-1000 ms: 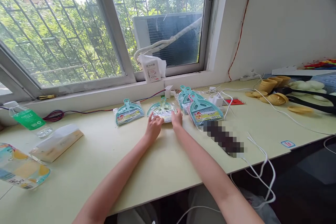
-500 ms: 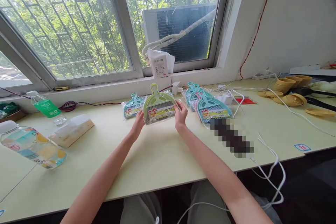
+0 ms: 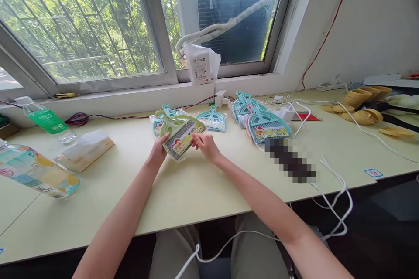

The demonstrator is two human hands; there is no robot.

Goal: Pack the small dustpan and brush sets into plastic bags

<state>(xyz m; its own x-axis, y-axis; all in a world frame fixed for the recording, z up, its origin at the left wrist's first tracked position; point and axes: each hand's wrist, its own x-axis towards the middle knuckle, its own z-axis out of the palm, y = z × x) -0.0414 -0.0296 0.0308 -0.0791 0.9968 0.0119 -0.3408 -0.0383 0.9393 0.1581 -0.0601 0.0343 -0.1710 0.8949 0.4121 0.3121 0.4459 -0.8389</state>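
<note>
My left hand (image 3: pixel 159 150) grips the left edge of a green dustpan and brush set (image 3: pixel 183 134) in clear plastic wrap. The set is tilted, its handle toward the upper left and its printed label facing me. At its lower right edge, the curled fingers of my right hand (image 3: pixel 206 144) pinch the wrapped set. Behind it lies a wrapped teal dustpan set (image 3: pixel 157 127), partly covered from view. Another teal set (image 3: pixel 213 119) rests just to the right of that. Farther right, several wrapped sets overlap in a pile, a teal dustpan set (image 3: pixel 266 126) in front.
On the left stand a green-labelled bottle (image 3: pixel 49 120), a larger patterned bottle (image 3: pixel 39 172) and a tissue pack (image 3: pixel 85 150). White cables (image 3: pixel 340 187) hang over the table's right front edge. Yellow-brown bowls (image 3: pixel 363 96) sit at the far right. A white package (image 3: pixel 201 65) leans at the window.
The green set has turned clockwise-side down and moved slightly left and lower. My right hand has shifted from its right side to its lower edge. The small teal set behind has come into view.
</note>
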